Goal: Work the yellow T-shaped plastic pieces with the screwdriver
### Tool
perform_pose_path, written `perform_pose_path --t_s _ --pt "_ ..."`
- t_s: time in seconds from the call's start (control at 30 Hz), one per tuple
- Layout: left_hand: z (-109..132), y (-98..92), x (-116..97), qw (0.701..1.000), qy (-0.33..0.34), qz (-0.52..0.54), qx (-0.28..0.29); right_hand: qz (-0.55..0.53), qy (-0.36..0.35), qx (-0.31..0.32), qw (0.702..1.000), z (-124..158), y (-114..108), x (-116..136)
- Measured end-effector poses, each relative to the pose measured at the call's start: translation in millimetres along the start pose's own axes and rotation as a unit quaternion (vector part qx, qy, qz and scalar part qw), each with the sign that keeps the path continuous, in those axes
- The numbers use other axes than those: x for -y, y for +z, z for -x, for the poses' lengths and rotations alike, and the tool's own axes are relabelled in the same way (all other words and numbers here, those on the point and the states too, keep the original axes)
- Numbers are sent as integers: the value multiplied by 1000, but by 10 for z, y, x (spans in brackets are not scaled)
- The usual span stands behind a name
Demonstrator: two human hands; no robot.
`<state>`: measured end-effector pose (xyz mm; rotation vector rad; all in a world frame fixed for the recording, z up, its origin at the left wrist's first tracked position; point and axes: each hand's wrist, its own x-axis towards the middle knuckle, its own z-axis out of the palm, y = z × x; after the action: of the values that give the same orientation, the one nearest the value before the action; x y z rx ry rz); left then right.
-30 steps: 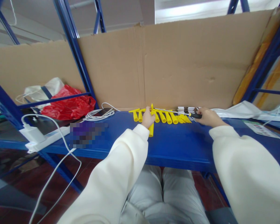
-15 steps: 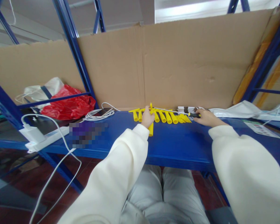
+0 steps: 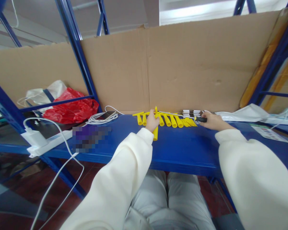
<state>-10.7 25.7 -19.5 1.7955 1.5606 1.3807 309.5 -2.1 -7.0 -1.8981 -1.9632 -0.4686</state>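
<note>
My left hand (image 3: pixel 151 122) is closed around a long yellow plastic piece (image 3: pixel 155 133) that stands on end on the blue shelf (image 3: pixel 182 150). My right hand (image 3: pixel 212 121) grips the black handle of a screwdriver (image 3: pixel 200 119); its thin metal shaft (image 3: pixel 175 114) reaches left towards the top of the yellow piece. A row of several yellow plastic pieces (image 3: pixel 174 120) lies on the shelf between my two hands, against the cardboard. A small stack of black-and-white parts (image 3: pixel 191 112) lies behind the screwdriver.
A cardboard sheet (image 3: pixel 182 64) backs the shelf. At left lie a phone with a coiled white cable (image 3: pixel 102 117), a red plastic bag (image 3: pixel 69 107), a white bag (image 3: pixel 45 92) and a white power strip with a charger (image 3: pixel 38 140). Clear plastic bags (image 3: pixel 244 112) lie at right.
Almost nothing has moved. My right hand shifted slightly along the screwdriver handle; the left hand stays on the yellow piece.
</note>
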Motion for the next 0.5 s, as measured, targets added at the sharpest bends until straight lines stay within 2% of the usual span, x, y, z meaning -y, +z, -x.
perform_pose_path --t_s 0.17,0.37,0.5 --pt "0 5 -4 1000 -12 3 -4 9 -28 0 1000 -36 30 -40" --pt "-9 9 -3 1000 -12 -8 -11 -3 -75 -32 997 -100 112 -152" --pt "-7 4 -12 1000 -8 -10 -15 -4 -83 -56 995 -74 88 -145"
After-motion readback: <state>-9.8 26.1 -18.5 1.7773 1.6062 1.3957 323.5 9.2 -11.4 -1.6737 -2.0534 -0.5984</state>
